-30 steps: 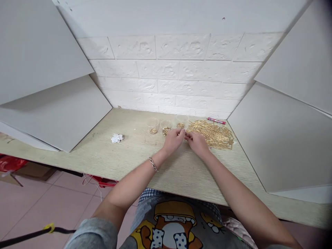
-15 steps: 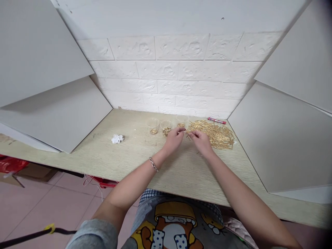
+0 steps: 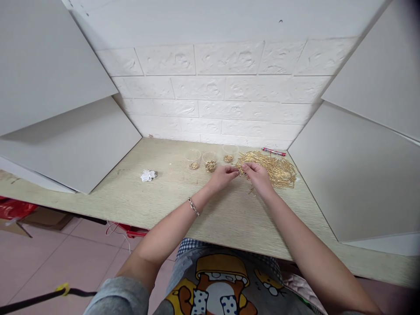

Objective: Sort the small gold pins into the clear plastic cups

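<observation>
My left hand (image 3: pixel 223 176), with a silver bracelet on its wrist, is pinched closed in front of the cups; what its fingertips hold is too small to make out. Close beside it, my right hand (image 3: pixel 257 175) has thumb and finger pressed together at the left edge of a pile of gold-coloured sticks (image 3: pixel 278 170); its grip is also too small to name. Behind my hands stand three clear cups: the left one (image 3: pixel 193 160) and the right one (image 3: pixel 229 155) hold small gold pieces, and the middle one (image 3: pixel 210 162) holds darker gold pieces.
Crumpled white tissue (image 3: pixel 148 175) lies on the left part of the table (image 3: pixel 157 205). A red tube (image 3: pixel 274 152) rests behind the pile by the white brick wall (image 3: pixel 210 109). Grey-white panels stand at the left (image 3: pixel 82 140) and right (image 3: pixel 367 175).
Both hands have shifted slightly right and a little toward the body. The middle and right cups show more fully now.
</observation>
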Demonstrator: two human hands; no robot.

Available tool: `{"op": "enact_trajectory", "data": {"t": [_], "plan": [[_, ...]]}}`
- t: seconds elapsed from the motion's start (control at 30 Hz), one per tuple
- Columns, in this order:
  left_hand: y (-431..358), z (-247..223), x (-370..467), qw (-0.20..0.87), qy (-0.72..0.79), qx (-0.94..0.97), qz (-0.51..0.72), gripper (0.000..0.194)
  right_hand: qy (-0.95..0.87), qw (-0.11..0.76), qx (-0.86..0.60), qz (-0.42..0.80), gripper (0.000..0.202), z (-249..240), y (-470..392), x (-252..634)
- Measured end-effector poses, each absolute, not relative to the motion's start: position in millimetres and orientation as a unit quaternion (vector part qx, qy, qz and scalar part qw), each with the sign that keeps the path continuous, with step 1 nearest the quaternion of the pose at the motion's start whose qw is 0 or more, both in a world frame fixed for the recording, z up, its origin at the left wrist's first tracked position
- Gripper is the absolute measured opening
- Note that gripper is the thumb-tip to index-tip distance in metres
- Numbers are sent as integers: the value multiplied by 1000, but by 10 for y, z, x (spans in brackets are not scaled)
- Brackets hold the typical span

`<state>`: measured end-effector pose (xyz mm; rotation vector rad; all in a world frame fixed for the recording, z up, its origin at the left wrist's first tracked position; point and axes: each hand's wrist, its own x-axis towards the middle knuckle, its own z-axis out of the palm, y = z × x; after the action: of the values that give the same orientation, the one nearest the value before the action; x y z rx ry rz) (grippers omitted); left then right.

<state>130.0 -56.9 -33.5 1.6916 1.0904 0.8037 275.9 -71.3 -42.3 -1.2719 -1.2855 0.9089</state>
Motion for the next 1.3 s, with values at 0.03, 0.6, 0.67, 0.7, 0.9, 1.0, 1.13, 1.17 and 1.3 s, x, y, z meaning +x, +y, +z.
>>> {"op": "enact_trajectory", "data": {"t": [0.03, 0.6, 0.67, 0.7, 0.9, 1.0, 1.13, 1.17, 1.3], "plan": [[-565, -338, 1299, 473, 442, 688, 328, 31, -537, 530, -533, 382, 29, -424, -712, 2759], [-587, -326, 1291, 420, 460, 719, 308, 29, -644, 437, -579, 243, 35, -393, -781, 2712], [-597, -326, 1293, 398, 467, 730, 300, 29, -666, 412, -583, 219, 33, -384, -782, 2713], [-606, -326, 1295, 381, 473, 737, 296, 28, -675, 401, -582, 212, 31, -383, -779, 2717], [-646, -344, 1308, 218, 470, 797, 310, 24, -739, 342, -564, 138, 22, -459, -714, 2760], [-637, -363, 1309, 183, 466, 809, 308, 24, -771, 295, -555, 97, 22, -523, -677, 2762], [-627, -366, 1307, 187, 484, 793, 320, 27, -792, 243, -557, 59, 19, -582, -653, 2740], [-628, -362, 1306, 192, 486, 788, 325, 28, -795, 234, -557, 52, 19, -587, -653, 2733], [-644, -334, 1305, 198, 475, 781, 354, 30, -795, 248, -553, 15, 23, -575, -666, 2707]]}}
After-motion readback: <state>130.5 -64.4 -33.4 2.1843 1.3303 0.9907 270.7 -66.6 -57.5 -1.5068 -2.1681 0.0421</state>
